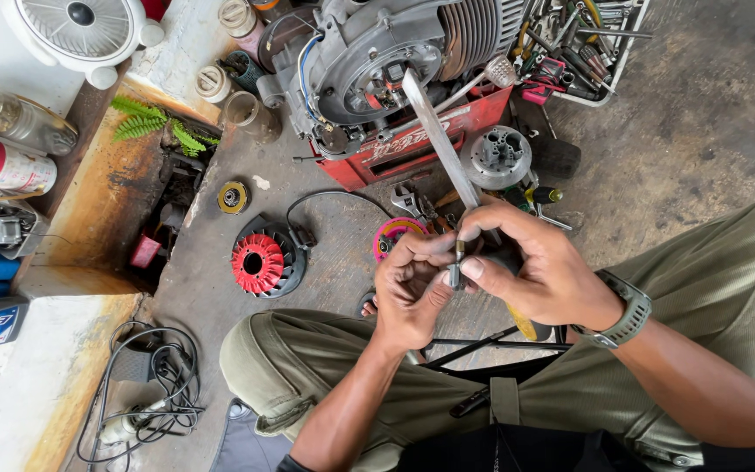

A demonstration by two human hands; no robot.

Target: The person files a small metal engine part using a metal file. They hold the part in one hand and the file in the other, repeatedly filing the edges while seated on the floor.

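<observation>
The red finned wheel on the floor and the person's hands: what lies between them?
In the head view, between the red finned wheel and the left hand lies a pink-rimmed round part and a black cable on bare concrete floor.

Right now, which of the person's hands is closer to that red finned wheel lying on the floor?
The left hand is nearer. The red finned wheel lies on the concrete off to its left, apart from it. The right hand is farther away, on the other side of the left hand, holding a long flat metal tool.
</observation>
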